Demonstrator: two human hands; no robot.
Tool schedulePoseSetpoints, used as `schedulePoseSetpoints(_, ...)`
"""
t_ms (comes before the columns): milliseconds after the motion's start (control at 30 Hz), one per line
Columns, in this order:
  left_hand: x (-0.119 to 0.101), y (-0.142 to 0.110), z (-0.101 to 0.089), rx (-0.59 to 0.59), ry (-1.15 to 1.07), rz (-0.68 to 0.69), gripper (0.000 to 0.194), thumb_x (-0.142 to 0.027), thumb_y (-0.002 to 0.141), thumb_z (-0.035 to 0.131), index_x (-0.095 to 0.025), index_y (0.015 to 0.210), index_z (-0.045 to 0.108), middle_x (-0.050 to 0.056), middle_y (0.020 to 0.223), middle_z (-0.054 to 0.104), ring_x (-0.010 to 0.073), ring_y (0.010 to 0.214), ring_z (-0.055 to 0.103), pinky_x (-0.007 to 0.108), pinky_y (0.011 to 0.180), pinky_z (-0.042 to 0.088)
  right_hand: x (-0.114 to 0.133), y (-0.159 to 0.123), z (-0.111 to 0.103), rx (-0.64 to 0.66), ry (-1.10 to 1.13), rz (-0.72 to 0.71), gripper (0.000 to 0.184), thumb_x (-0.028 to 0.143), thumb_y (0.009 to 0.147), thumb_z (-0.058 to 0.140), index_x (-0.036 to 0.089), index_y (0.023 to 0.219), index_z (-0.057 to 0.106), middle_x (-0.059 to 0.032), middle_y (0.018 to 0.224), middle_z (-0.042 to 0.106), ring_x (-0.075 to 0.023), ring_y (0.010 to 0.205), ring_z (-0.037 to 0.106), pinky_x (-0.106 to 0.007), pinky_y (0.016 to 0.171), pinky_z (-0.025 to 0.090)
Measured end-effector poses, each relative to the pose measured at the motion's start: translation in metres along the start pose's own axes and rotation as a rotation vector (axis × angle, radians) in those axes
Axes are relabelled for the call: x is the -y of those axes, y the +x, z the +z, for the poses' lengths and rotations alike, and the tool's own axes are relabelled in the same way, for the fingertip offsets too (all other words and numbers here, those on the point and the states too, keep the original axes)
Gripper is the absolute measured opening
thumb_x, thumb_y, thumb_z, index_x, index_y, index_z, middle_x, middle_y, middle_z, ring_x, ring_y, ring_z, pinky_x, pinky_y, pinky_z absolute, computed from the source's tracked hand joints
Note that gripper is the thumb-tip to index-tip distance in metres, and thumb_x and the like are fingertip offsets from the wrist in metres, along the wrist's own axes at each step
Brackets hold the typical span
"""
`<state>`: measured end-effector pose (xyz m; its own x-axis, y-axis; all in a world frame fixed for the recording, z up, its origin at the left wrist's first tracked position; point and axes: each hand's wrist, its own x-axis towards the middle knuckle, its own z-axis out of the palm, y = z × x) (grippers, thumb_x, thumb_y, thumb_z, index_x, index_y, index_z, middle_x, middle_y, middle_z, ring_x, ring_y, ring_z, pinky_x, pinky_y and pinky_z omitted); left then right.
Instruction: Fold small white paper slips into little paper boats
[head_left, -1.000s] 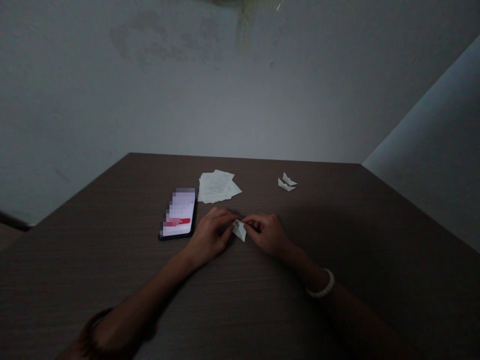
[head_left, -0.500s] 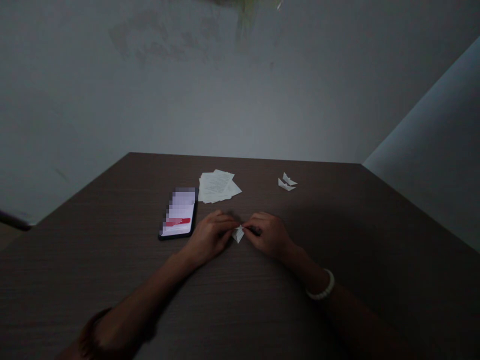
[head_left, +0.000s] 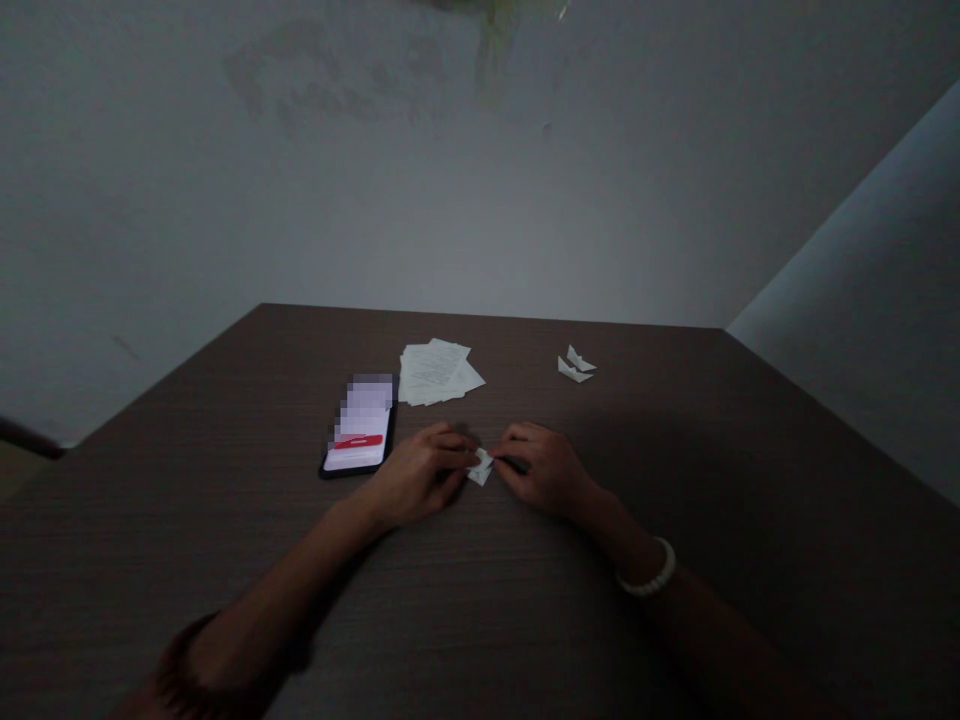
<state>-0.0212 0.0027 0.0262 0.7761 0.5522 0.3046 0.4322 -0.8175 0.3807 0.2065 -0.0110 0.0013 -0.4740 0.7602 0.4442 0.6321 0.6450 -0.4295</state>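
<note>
A small folded piece of white paper is pinched between my two hands, low over the table. My left hand grips its left side with thumb and fingertips. On the opposite side, the thumb and forefinger of my right hand close on the paper's right corner. The fingertips cover part of the folds. Farther back on the right lie two small folded paper boats, close together.
A stack of loose white paper sheets with print lies beyond my left hand. Left of it rests a phone with its screen lit. The brown table ends at a grey wall.
The folded paper shows a wider, more opened face between the fingers. My right fingertips have shifted slightly to the right. The phone, sheets and paper boats lie as before.
</note>
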Motion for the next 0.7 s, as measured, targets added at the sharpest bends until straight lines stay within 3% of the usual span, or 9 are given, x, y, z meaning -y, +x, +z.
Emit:
schedulePoseSetpoints(300,-0.0035,0.0009,-0.0048,0.045,0.033,-0.017,0.027,-0.016,0.087,0.054,-0.020,0.106,0.072,0.007,0.113,0.068,0.0248,0.098,0.059,0.042,0.086,0.049,0.0021,-0.0002,-0.0020,0.003,0.002,0.008,0.014,0.017,0.081,0.064,0.020,0.091,0.074,-0.0040,0.088,0.065,-0.0164,0.080,0.060,-0.028,0.075,0.046)
schedulePoseSetpoints(500,-0.0045,0.0020,-0.0045,0.017,0.007,-0.038,0.021,-0.018,0.090,0.054,-0.019,0.090,0.074,0.006,0.110,0.070,0.0227,0.093,0.060,0.040,0.084,0.049,0.0039,0.0016,-0.0003,-0.013,-0.009,0.036,0.013,0.028,0.088,0.062,0.020,0.085,0.073,-0.0037,0.083,0.063,-0.0151,0.077,0.059,-0.027,0.072,0.045)
schedulePoseSetpoints(700,-0.0001,0.0014,0.0030,-0.041,-0.005,-0.064,0.017,-0.019,0.089,0.056,-0.019,0.091,0.073,0.006,0.110,0.069,0.0229,0.097,0.059,0.041,0.085,0.049,0.0039,0.0020,0.0016,-0.017,-0.018,0.049,0.010,0.028,0.086,0.066,0.021,0.085,0.072,-0.0037,0.087,0.065,-0.0162,0.081,0.060,-0.028,0.075,0.046)
